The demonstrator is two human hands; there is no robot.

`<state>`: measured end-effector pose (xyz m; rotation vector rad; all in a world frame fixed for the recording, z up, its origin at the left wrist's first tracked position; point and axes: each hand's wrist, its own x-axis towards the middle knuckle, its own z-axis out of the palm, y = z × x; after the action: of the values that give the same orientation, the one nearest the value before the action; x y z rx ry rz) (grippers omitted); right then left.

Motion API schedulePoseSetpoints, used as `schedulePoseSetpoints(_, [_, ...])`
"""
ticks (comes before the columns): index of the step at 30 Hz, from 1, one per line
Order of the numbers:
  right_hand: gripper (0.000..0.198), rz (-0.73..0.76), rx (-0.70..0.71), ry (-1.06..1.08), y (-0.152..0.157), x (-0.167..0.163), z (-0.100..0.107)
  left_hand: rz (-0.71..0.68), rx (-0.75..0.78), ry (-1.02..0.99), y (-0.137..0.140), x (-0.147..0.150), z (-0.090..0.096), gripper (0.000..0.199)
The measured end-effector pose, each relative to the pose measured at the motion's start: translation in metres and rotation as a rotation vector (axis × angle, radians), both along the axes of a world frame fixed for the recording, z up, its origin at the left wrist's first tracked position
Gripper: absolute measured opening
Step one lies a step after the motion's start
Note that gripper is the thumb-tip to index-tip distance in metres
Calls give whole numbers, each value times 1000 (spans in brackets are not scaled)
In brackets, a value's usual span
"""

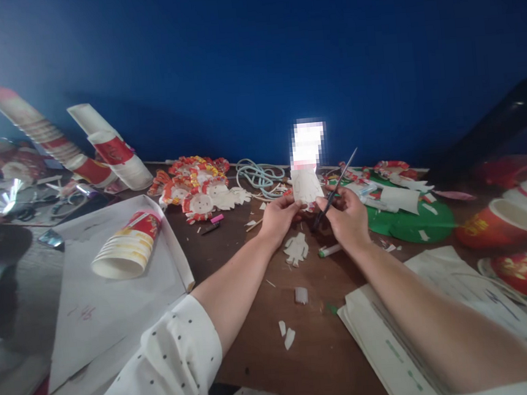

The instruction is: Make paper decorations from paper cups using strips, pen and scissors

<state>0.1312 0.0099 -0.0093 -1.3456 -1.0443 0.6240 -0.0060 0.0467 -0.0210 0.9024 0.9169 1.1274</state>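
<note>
My left hand (280, 217) pinches the lower left of a white paper piece (306, 184) with a faint drawn outline. My right hand (349, 217) is closed round dark scissors (342, 175), their pointed end slanting up and right; its fingertips are at the paper's lower right edge. Below the hands lies a white figure-shaped paper cutout (296, 249). A white marker with a green end (330, 250) lies beside my right wrist. Small paper scraps (289, 338) are nearer to me.
Left stand a shallow white box (77, 312) with stacked paper cups (127, 246) on it. Red-and-white paper crafts (198, 188) and a coiled pale blue cord (259, 176) lie at the back. Rightward are a green sheet (402, 225), red cups (505, 222) and papers (381, 335).
</note>
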Motion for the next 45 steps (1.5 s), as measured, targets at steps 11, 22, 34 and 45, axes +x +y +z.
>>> schedulePoseSetpoints(11, [49,-1,10,6,1,0,-1,-6,13,-35,1,0,-3,6])
schedulePoseSetpoints(22, [47,-24,18,-31,0,-1,1,8,-10,11,3,0,-4,12])
schedulePoseSetpoints(34, [57,38,0,19,2,0,-1,179,-55,-23,6,-2,1,15])
schedulePoseSetpoints(45, [52,45,-9,-57,1,2,-4,185,-50,-4,10,-2,-4,16])
